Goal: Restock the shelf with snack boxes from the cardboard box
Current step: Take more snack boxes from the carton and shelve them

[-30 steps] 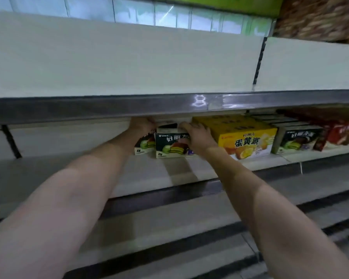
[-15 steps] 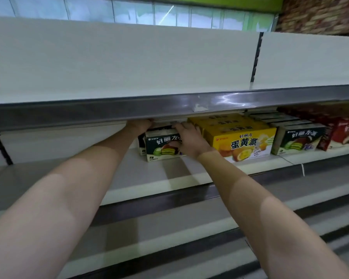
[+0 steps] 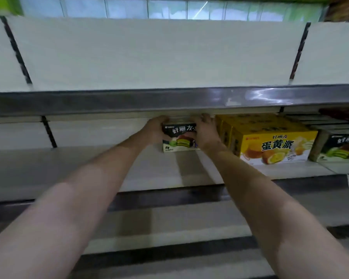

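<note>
head view: I see both hands on one box
box [image 3: 179,138]: on shelf [image 3: 145,168], long axis left-right, just left of yellow box [image 3: 270,141]
left hand [image 3: 154,130]: fingers curled round left end
right hand [image 3: 206,133]: fingers curled over right end, nearer yellow box
next: I'd push it back

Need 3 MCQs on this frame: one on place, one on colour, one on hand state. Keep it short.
1. Where is the dark box?
A. Left of the yellow box
B. On top of the yellow box
C. On the top shelf

2. What colour is the box right of the right hand?
A. Blue
B. Yellow
C. White

3. What is the left hand doing?
A. Hanging idle
B. Gripping the dark box's left side
C. Touching the yellow box

Answers: 1 A, it sits on the shelf beside the yellow box. 2 B, its front and top are yellow. 3 B, fingers wrap its left end.
</note>
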`<state>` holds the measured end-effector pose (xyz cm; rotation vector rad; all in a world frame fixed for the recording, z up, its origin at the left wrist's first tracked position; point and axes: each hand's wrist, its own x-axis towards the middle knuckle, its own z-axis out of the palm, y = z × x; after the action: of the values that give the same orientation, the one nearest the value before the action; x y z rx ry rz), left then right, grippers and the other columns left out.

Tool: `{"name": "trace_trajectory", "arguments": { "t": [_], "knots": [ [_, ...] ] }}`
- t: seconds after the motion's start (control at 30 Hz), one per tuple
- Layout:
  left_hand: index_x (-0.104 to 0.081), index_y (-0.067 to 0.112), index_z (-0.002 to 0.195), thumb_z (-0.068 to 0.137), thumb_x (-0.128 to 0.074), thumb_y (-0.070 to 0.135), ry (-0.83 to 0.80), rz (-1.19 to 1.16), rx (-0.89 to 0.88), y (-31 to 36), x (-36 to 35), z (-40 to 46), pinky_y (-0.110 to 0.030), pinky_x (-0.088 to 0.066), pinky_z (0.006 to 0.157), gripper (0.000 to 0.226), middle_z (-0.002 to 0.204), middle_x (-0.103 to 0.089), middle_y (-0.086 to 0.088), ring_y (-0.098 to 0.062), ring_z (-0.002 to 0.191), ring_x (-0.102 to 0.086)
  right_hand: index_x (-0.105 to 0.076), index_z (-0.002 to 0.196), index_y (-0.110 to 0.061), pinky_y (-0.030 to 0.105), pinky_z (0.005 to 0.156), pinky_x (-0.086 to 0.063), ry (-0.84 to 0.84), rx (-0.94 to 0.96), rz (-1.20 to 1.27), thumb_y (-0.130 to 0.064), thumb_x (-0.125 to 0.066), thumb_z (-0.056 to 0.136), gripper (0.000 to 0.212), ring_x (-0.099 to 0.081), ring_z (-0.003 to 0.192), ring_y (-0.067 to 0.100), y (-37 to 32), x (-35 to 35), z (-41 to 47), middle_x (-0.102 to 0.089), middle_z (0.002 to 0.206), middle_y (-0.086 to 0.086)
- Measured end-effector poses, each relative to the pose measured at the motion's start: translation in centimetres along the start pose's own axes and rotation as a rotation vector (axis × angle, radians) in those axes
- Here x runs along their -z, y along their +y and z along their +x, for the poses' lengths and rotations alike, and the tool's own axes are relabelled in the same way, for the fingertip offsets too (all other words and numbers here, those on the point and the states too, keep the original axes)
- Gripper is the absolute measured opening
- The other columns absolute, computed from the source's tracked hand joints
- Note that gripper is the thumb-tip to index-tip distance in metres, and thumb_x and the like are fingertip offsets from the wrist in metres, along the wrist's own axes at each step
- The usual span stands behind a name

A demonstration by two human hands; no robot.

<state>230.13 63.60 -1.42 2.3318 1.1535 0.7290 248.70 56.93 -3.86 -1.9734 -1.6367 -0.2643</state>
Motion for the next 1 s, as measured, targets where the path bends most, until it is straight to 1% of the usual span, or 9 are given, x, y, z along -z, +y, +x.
{"name": "trace_trajectory", "arguments": {
  "t": [0.07,0.17,0.27,0.43,0.53,0.67,0.83,0.93,1.0],
  "knots": [
    [-0.048,0.001,0.141,0.071,-0.084,-0.001,0.072,-0.018,-0.021,-0.1,-0.9,0.1,-0.007,-0.028,0.087,0.079,0.14,-0.053,-0.015,-0.029,0.13,-0.049,-0.037,0.145,-0.011,0.043,0.113,-0.029,0.001,-0.037,0.052,-0.041,-0.069,0.088,0.072,-0.033,0.132,0.038,0.2,-0.2,0.2,-0.035,0.146,0.019],
    [-0.053,-0.001,0.134,0.072,-0.08,-0.005,0.147,-0.042,-0.044,0.2,-2.2,0.7,-0.015,-0.035,0.087,0.067,0.133,-0.058,-0.02,-0.031,0.123,-0.055,-0.033,0.146,-0.006,0.043,0.113,-0.03,-0.012,-0.044,-0.012,-0.03,-0.07,0.089,0.072,-0.032,0.133,0.039,1.0,-0.3,0.3,-0.033,0.147,0.023],
    [-0.045,0.002,0.143,0.073,-0.08,-0.002,0.174,-0.011,-0.021,0.4,-3.7,1.6,-0.022,-0.036,0.101,0.078,0.138,-0.054,-0.019,-0.03,0.126,-0.052,-0.029,0.148,-0.005,0.043,0.114,-0.027,-0.024,-0.041,-0.095,-0.015,-0.067,0.091,0.07,-0.026,0.137,0.039,2.1,-0.3,0.1,-0.028,0.15,0.024],
    [-0.045,0.008,0.141,0.072,-0.08,0.003,0.247,0.001,0.033,0.9,-5.3,2.5,-0.031,-0.045,0.094,0.078,0.127,-0.058,-0.022,-0.035,0.116,-0.057,-0.023,0.15,-0.007,0.051,0.111,-0.032,-0.053,-0.104,-0.091,-0.006,-0.062,0.09,0.071,-0.019,0.14,0.044,2.0,-0.9,0.6,-0.016,0.155,0.026],
    [-0.045,0.009,0.141,0.074,-0.08,0.003,0.265,-0.014,0.05,0.9,-5.6,2.4,-0.033,-0.045,0.095,0.076,0.127,-0.056,-0.022,-0.035,0.115,-0.056,-0.026,0.149,-0.007,0.051,0.112,-0.031,-0.053,-0.098,-0.104,-0.007,-0.061,0.09,0.068,-0.026,0.137,0.043,2.0,-0.8,1.1,-0.022,0.153,0.024],
    [-0.048,0.009,0.135,0.069,-0.083,0.005,0.259,-0.044,0.052,0.9,-5.1,2.1,-0.037,-0.05,0.095,0.075,0.123,-0.06,-0.019,-0.033,0.111,-0.059,-0.033,0.143,-0.009,0.051,0.108,-0.034,-0.032,-0.067,-0.216,-0.015,-0.065,0.087,0.065,-0.039,0.128,0.041,2.1,-0.2,1.5,-0.038,0.144,0.022],
    [-0.051,0.004,0.122,0.077,-0.072,0.002,0.268,-0.052,0.033,0.9,-3.9,0.8,-0.041,-0.054,0.086,0.05,0.113,-0.065,-0.017,-0.032,0.102,-0.063,-0.031,0.148,-0.01,0.049,0.11,-0.027,0.025,0.05,-0.346,-0.029,-0.07,0.086,0.075,-0.031,0.135,0.043,0.6,0.7,0.6,-0.036,0.147,0.021],
    [-0.05,0.002,0.124,0.085,-0.062,0.0,0.225,0.017,0.04,-0.1,-2.8,-0.7,-0.035,-0.053,0.083,0.041,0.107,-0.062,-0.015,-0.029,0.099,-0.061,-0.036,0.144,-0.008,0.051,0.11,-0.03,0.076,0.13,-0.325,-0.015,-0.067,0.086,0.067,-0.033,0.133,0.042,-2.0,1.0,-0.6,-0.04,0.144,0.021],
    [-0.055,0.007,0.12,0.087,-0.059,0.003,0.203,0.06,0.059,-1.5,-1.6,-2.2,-0.03,-0.051,0.081,0.033,0.11,-0.063,-0.015,-0.029,0.099,-0.061,-0.043,0.139,-0.006,0.045,0.107,-0.035,0.052,0.185,-0.213,-0.005,-0.061,0.085,0.056,-0.039,0.127,0.038,-4.2,0.8,-1.6,-0.046,0.136,0.02]
  ]
}}
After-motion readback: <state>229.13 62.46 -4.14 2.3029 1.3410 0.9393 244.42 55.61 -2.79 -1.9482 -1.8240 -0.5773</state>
